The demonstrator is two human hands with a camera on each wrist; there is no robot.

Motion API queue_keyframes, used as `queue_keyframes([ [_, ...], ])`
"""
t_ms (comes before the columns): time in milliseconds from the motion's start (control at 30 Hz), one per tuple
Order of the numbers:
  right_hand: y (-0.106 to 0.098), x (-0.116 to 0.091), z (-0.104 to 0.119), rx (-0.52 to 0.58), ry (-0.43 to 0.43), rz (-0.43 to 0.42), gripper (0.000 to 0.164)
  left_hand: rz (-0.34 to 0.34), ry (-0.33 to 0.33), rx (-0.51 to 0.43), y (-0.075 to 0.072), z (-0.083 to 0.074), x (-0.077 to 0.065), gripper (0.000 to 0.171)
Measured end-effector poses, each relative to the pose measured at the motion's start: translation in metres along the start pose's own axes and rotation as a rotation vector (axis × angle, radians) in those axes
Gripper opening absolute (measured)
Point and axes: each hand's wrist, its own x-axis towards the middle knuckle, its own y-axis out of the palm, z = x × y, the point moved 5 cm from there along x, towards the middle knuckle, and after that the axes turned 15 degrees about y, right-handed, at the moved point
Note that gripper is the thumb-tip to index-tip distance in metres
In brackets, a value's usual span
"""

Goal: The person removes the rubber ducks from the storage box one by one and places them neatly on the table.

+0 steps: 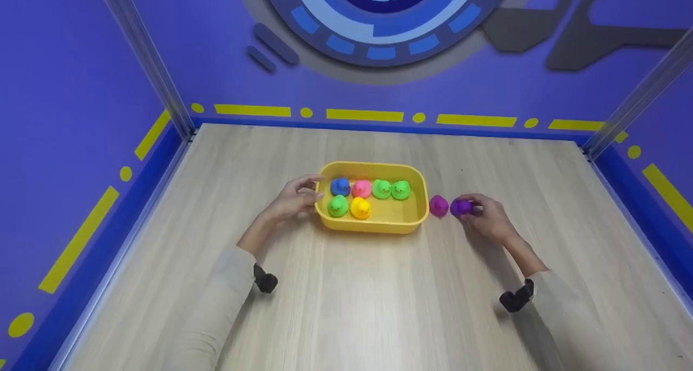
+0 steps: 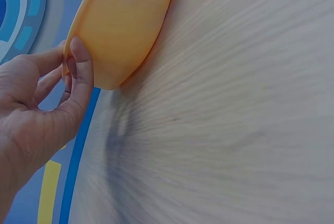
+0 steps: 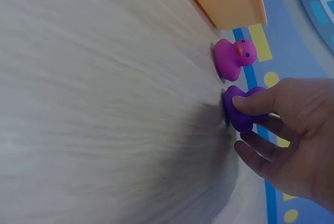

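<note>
My left hand [image 1: 294,200] pinches the left rim of a yellow plastic tub [image 1: 373,227], thumb outside and fingers over the edge, as the left wrist view also shows. Inside the tub sit a blue duck [image 1: 340,187], a pink duck [image 1: 361,189], a yellow duck [image 1: 360,208] and several green ducks [image 1: 400,190]. Right of the tub, my right hand [image 1: 490,217] pinches a dark purple duck [image 3: 240,110] between thumb and fingers, at the tabletop. Between that duck and the tub stands a magenta duck [image 3: 229,59], untouched by the hand.
The pale wooden table [image 1: 373,306] is bounded by blue panels [image 1: 81,143] on the left, back and right. A black wrist camera mount [image 1: 265,279] sits on the left sleeve, and another mount [image 1: 517,296] on the right one.
</note>
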Motion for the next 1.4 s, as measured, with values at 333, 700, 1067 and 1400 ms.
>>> queue_keyframes([
  [333, -0.001, 0.004, 0.002, -0.015, -0.005, 0.009, 0.042, -0.005, 0.002, 0.015, -0.002, -0.008, 0.002, 0.052],
  [700, 0.009, 0.006, 0.0, -0.029, -0.012, 0.016, 0.042, -0.005, -0.007, 0.005, -0.002, -0.001, -0.003, 0.053],
  [1067, 0.007, 0.001, -0.001, -0.006, -0.008, 0.05, 0.05, -0.031, -0.09, -0.018, 0.0, 0.007, -0.006, 0.054],
  [1400, -0.008, -0.003, 0.015, -0.045, -0.052, 0.011, 0.051, -0.024, -0.056, -0.039, 0.002, 0.001, -0.004, 0.054],
])
